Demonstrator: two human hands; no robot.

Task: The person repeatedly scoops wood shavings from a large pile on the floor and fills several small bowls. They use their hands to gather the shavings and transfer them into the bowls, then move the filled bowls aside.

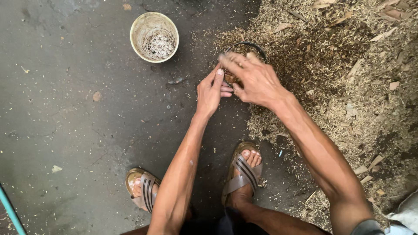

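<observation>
Far left, a thin teal pipe (9,213) cuts the corner of the dark concrete floor (74,117), which is dusted with stray flecks. Up top sits a cream bucket (154,36), upright and well apart from the hands; inside there's only a grimy film and a small patch of pale grit at the bottom, so it's nearly empty.

Down low, the person squats, one sandal (143,188) splayed out left, the other (244,172) planted between the forearms, feet wide, I'd say to keep steady while leaning forward.

Now the middle. The left hand (210,92) is up on edge, fingers straight and pressed together, thumb raised, touching the near side of a dark-rimmed bowl (249,45). It looks like a wall to hold material in. The right hand (257,78) comes over the bowl from above, fingers curled and spread like a claw; whether it's pinching anything underneath, I can't tell. The bowl sits right at the edge of the husk pile (344,74), seemingly holding brown husk, mostly hidden.

Right of that, the pile sprawls to the frame edge, straw bits and pale chips mixed in. A whitish sack (407,213) shows at bottom right.
</observation>
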